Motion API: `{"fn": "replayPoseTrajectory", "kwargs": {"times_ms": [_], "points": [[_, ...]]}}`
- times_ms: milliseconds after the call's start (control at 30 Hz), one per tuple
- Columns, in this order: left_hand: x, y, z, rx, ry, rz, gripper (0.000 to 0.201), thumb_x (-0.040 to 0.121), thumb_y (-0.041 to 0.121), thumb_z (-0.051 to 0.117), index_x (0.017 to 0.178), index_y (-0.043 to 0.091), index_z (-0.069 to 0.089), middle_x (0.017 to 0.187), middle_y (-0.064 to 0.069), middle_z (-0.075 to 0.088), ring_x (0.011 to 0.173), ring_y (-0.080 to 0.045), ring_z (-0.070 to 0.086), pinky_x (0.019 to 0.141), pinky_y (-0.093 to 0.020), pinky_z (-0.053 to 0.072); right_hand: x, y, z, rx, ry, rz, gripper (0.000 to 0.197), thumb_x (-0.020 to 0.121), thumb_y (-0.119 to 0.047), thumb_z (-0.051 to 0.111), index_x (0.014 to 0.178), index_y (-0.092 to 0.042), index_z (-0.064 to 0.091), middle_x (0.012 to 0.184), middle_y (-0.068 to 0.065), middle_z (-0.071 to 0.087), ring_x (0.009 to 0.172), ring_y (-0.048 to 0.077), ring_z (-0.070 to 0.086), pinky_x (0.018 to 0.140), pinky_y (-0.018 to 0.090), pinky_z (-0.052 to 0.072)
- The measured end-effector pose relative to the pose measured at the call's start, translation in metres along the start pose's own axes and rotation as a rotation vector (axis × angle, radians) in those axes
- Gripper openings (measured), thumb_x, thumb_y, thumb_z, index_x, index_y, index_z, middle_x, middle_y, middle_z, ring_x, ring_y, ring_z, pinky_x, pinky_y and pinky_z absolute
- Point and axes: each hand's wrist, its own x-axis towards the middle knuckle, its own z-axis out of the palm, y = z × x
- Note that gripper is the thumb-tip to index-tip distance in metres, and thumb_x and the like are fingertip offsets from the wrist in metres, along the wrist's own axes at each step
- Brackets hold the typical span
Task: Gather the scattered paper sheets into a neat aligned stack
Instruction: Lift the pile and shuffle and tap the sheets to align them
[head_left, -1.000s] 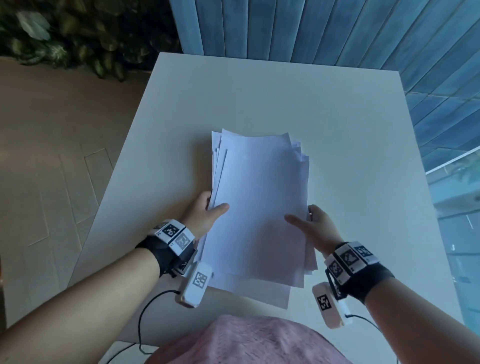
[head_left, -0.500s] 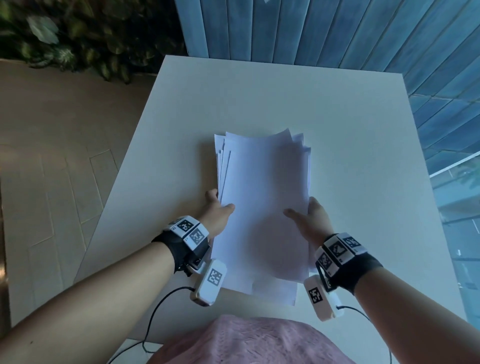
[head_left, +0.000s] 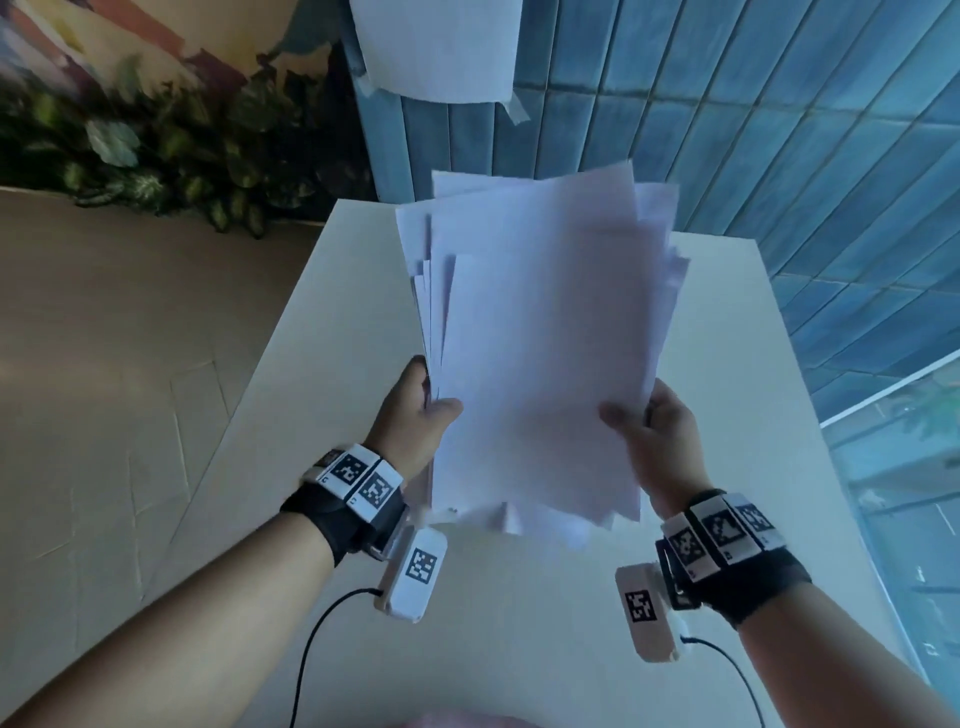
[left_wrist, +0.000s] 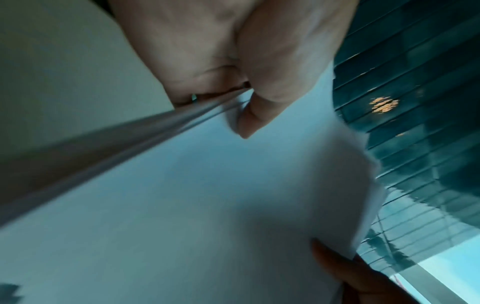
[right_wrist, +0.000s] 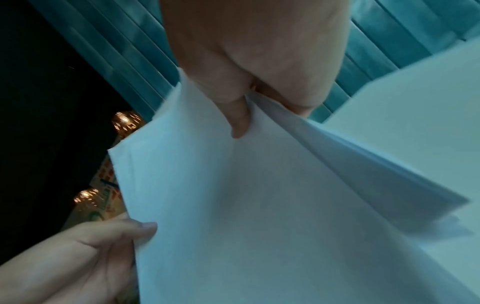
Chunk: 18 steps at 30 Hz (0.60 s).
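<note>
A loose bundle of white paper sheets (head_left: 540, 338) is held up off the white table (head_left: 519, 597), tilted toward me, its edges fanned and uneven. My left hand (head_left: 415, 410) grips the bundle's left edge, thumb on the front sheet and fingers behind. My right hand (head_left: 649, 431) grips the right edge the same way. In the left wrist view the left hand (left_wrist: 233, 92) pinches the paper sheets (left_wrist: 207, 205) at their edge. In the right wrist view the right hand (right_wrist: 246, 98) has its thumb on the front of the paper sheets (right_wrist: 246, 205), whose layers splay apart at the right.
The table ends at a blue panelled wall (head_left: 727, 104) at the back and a glass wall (head_left: 909, 493) at the right. Green plants (head_left: 156, 156) stand on the floor at the back left. A white sheet (head_left: 436, 47) hangs on the wall above.
The bundle lay flat on the table with both hands at its sides; now both hands have lifted it off the table and tipped it up toward me.
</note>
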Motion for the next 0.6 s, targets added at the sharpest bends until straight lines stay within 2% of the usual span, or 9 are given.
{"fn": "replayPoseTrajectory", "kwargs": {"times_ms": [100, 167, 200, 267, 300, 367, 433, 500, 600], "points": [[0.005, 0.034, -0.009, -0.036, 0.057, 0.163, 0.033, 0.078, 0.013, 0.066, 0.110, 0.012, 0.058, 0.104, -0.012, 0.068, 0.101, -0.024, 0.064, 0.090, -0.035, 0.051, 0.005, -0.030, -0.008, 0.056, 0.030, -0.164, 0.016, 0.083, -0.009, 0.065, 0.094, -0.001, 0.057, 0.092, 0.027, 0.065, 0.077, 0.036, 0.059, 0.071, 0.045, 0.052], [0.006, 0.051, -0.012, -0.084, 0.131, 0.235, 0.031, 0.085, 0.013, 0.068, 0.112, 0.001, 0.058, 0.094, -0.018, 0.065, 0.100, -0.022, 0.065, 0.088, -0.027, 0.047, 0.002, -0.048, -0.009, 0.109, 0.022, -0.251, 0.012, 0.085, -0.008, 0.064, 0.095, -0.008, 0.058, 0.094, 0.022, 0.066, 0.081, 0.031, 0.061, 0.075, 0.047, 0.053], [0.006, 0.056, -0.013, -0.120, 0.165, 0.240, 0.030, 0.087, 0.012, 0.067, 0.110, -0.004, 0.058, 0.089, -0.018, 0.064, 0.098, -0.023, 0.065, 0.087, -0.025, 0.046, 0.000, -0.053, -0.009, 0.127, 0.019, -0.289, 0.013, 0.085, -0.007, 0.063, 0.095, -0.016, 0.060, 0.093, 0.016, 0.068, 0.082, 0.024, 0.062, 0.076, 0.043, 0.053], [0.005, 0.061, -0.015, -0.164, 0.204, 0.250, 0.023, 0.087, 0.016, 0.069, 0.100, 0.000, 0.059, 0.084, -0.007, 0.066, 0.092, -0.020, 0.067, 0.089, -0.031, 0.050, -0.003, -0.058, -0.010, 0.165, 0.008, -0.334, 0.022, 0.086, -0.005, 0.064, 0.098, -0.023, 0.061, 0.093, 0.001, 0.070, 0.084, 0.012, 0.064, 0.075, 0.026, 0.054], [0.004, 0.061, -0.016, -0.164, 0.208, 0.253, 0.024, 0.084, 0.019, 0.071, 0.097, 0.003, 0.059, 0.085, -0.005, 0.067, 0.090, -0.018, 0.067, 0.091, -0.034, 0.050, -0.004, -0.058, -0.011, 0.177, -0.001, -0.341, 0.026, 0.086, -0.001, 0.066, 0.101, -0.022, 0.062, 0.093, -0.002, 0.070, 0.084, 0.006, 0.065, 0.075, 0.019, 0.053], [0.000, 0.060, -0.017, -0.170, 0.181, 0.279, 0.037, 0.078, 0.021, 0.073, 0.110, 0.007, 0.060, 0.101, -0.005, 0.070, 0.100, -0.013, 0.066, 0.094, -0.029, 0.051, -0.006, -0.057, -0.013, 0.159, 0.008, -0.330, 0.023, 0.082, 0.002, 0.070, 0.099, -0.014, 0.066, 0.089, -0.006, 0.072, 0.079, -0.001, 0.067, 0.071, 0.012, 0.050], [-0.005, 0.054, -0.015, -0.184, 0.148, 0.293, 0.042, 0.076, 0.020, 0.071, 0.116, 0.020, 0.058, 0.112, 0.000, 0.069, 0.106, -0.009, 0.064, 0.093, -0.023, 0.050, -0.007, -0.053, -0.011, 0.163, 0.022, -0.292, 0.021, 0.079, 0.002, 0.072, 0.090, -0.015, 0.069, 0.080, -0.010, 0.073, 0.075, 0.002, 0.068, 0.069, 0.016, 0.051], [-0.011, 0.048, -0.012, -0.157, 0.150, 0.281, 0.037, 0.077, 0.022, 0.068, 0.112, 0.027, 0.057, 0.110, 0.002, 0.068, 0.104, -0.008, 0.065, 0.090, -0.020, 0.048, -0.009, -0.046, -0.007, 0.166, 0.022, -0.249, 0.017, 0.079, 0.002, 0.072, 0.085, -0.014, 0.068, 0.077, -0.007, 0.073, 0.071, 0.005, 0.067, 0.067, 0.024, 0.052], [-0.015, 0.042, -0.008, -0.159, 0.167, 0.288, 0.035, 0.085, 0.012, 0.068, 0.118, 0.018, 0.056, 0.108, 0.002, 0.067, 0.097, 0.007, 0.063, 0.083, -0.007, 0.045, -0.011, -0.039, -0.003, 0.167, 0.025, -0.221, 0.009, 0.080, 0.000, 0.071, 0.084, -0.007, 0.066, 0.077, 0.002, 0.070, 0.068, 0.009, 0.064, 0.066, 0.034, 0.052]]}}
